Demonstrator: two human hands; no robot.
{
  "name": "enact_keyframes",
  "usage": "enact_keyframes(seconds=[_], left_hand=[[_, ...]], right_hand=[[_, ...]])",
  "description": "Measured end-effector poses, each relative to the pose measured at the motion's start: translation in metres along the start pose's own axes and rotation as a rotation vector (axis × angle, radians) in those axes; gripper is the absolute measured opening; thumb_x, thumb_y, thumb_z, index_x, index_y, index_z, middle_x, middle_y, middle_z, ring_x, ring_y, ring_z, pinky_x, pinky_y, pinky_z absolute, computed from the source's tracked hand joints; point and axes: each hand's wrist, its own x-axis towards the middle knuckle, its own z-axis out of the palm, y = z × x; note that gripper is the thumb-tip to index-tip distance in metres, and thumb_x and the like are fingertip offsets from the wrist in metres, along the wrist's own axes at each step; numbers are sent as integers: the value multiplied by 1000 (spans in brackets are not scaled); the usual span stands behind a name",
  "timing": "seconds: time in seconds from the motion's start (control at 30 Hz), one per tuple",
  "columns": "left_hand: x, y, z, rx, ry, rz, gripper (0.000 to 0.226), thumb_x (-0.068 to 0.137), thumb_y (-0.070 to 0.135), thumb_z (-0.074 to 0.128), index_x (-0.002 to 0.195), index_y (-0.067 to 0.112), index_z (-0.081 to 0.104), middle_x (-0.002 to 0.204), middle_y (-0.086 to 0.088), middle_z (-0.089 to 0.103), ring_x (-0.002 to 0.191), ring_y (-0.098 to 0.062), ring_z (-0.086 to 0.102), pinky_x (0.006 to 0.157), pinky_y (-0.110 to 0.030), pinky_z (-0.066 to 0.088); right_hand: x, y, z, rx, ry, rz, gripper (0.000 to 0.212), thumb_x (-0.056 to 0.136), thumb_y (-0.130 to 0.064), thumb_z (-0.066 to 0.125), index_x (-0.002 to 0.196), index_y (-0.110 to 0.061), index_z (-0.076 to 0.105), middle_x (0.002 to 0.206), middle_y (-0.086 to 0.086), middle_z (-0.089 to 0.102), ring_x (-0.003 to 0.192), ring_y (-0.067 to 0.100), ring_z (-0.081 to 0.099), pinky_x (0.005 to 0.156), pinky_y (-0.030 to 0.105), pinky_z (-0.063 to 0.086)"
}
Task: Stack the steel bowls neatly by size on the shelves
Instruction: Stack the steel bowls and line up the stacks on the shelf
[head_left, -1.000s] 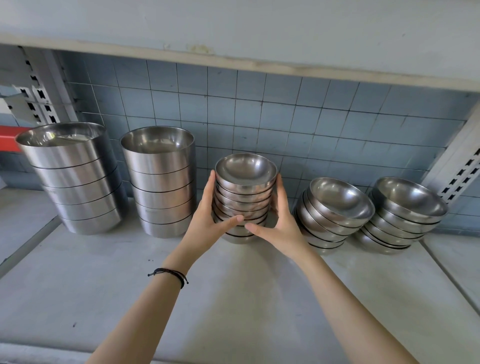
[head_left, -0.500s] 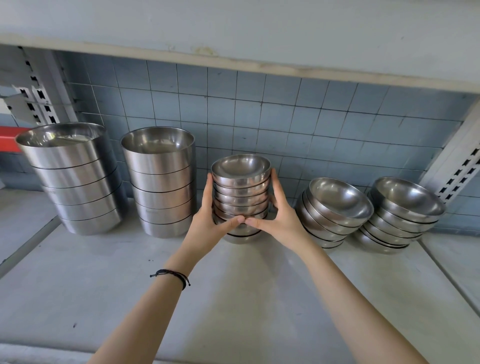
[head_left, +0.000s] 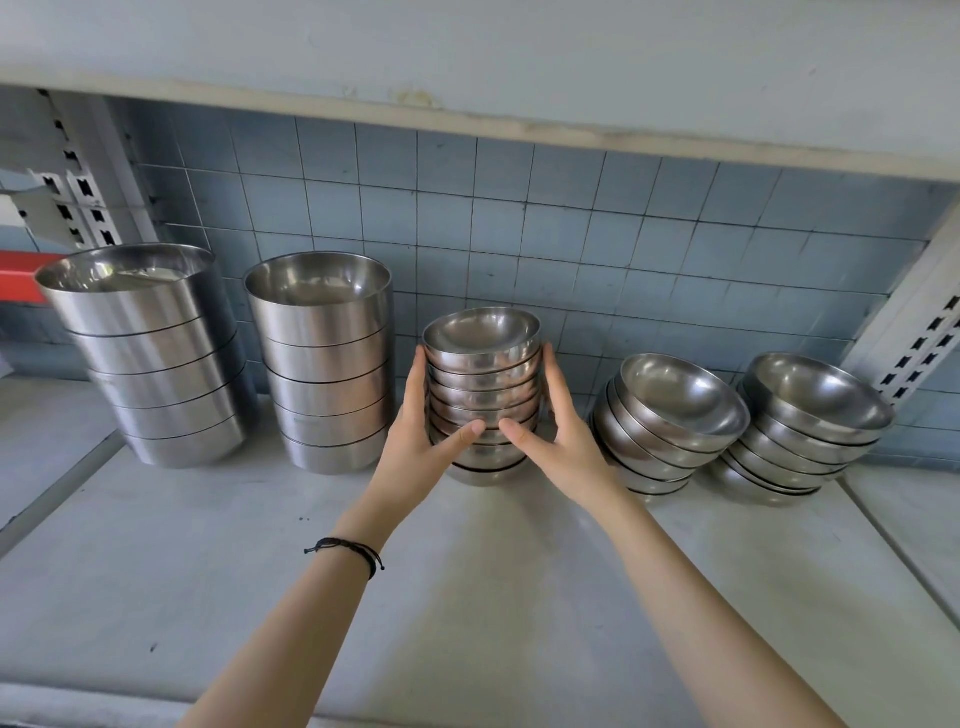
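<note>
Looks like a commercial kitchen store: stacked steel bowls (head_left: 317, 364) across mid-frame, slotted shelving upright (head_left: 914, 332) at right, tiled wall (head_left: 571, 234) behind.

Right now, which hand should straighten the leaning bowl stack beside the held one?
Probably the right hand: it grips the small bowl stack on the side next to the leaning stack.

Shelf (head_left: 467, 597) row, all steel: far-left deep-bowl stack (head_left: 150, 364) and second deep-bowl stack (head_left: 327, 369) upright, small-bowl stack (head_left: 483, 384) upright, clasped between left hand (head_left: 415, 447) and right hand (head_left: 566, 441), inner shallow-bowl stack (head_left: 670, 426) and far-right shallow-bowl stack (head_left: 810, 421) tilted.
</note>
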Motion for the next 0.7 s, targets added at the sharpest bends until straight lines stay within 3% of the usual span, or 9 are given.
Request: enact_keyframes(seconds=[0.07, 0.13, 0.23, 0.3, 0.43, 0.53, 0.6, 0.7], left_hand=[[1, 0, -1, 8, -1, 8, 98, 80, 29, 76, 138, 58, 3, 153, 17, 33, 137, 6, 32, 111, -16, 30], [1, 2, -3, 17, -27, 26, 101, 78, 31, 77, 142, 53, 1, 153, 18, 32, 139, 4, 31, 114, -21, 29], [4, 2, -4, 44, -59, 51, 107, 75, 37, 75, 151, 37, -1, 142, 43, 25, 138, 11, 27, 113, -19, 27], [6, -2, -5, 81, -58, 66, 108, 77, 36, 75, 153, 32, -2, 136, 49, 23, 136, 14, 26, 111, -16, 26], [5, -3, -6, 134, -57, 77, 112, 76, 38, 78, 153, 33, -4, 138, 38, 23, 131, 20, 22, 107, -7, 22], [3, -5, -5, 101, -93, 41, 128, 61, 56, 82, 151, 42, -8, 147, 23, 22, 140, 5, 21, 115, -24, 22], [4, -9, -5, 76, -108, 21, 135, 54, 56, 85, 149, 47, -9, 150, 22, 20, 143, 1, 20, 118, -34, 24], [4, -10, -5, 88, -110, 9, 136, 52, 54, 87, 148, 50, -10, 148, 27, 17, 143, 3, 18, 119, -36, 23]], right_hand=[[1, 2, 1, 8, 20, -4, 92, 90, -30, 71, 152, -46, 6, 131, -56, 19, 119, -38, 21, 91, -8, 23], [1, 4, 2, 6, 34, -6, 92, 89, -31, 72, 151, -49, 6, 128, -59, 21, 121, -36, 23, 93, -6, 25], [1, 9, 4, 10, 42, -2, 93, 88, -31, 73, 152, -48, 8, 126, -62, 27, 125, -31, 27, 96, -3, 28], [1, 9, 5, 10, 40, -2, 92, 89, -29, 72, 152, -47, 7, 124, -64, 27, 124, -32, 27, 96, -3, 27], [-1, 11, 4, 27, 3, -3, 100, 85, -28, 76, 149, -51, 4, 133, -57, 25, 128, -30, 25, 98, -2, 28], [-3, 12, 4, 43, -36, 0, 116, 75, -28, 85, 149, -53, 0, 140, -47, 24, 130, -27, 27, 96, -3, 30], [-3, 12, 3, 43, -41, -1, 117, 73, -26, 87, 148, -54, 1, 140, -47, 27, 132, -22, 29, 97, 0, 32], [-3, 13, 2, 29, -42, -4, 117, 74, -19, 87, 147, -53, 3, 133, -55, 30, 131, -22, 31, 97, 1, 33]])
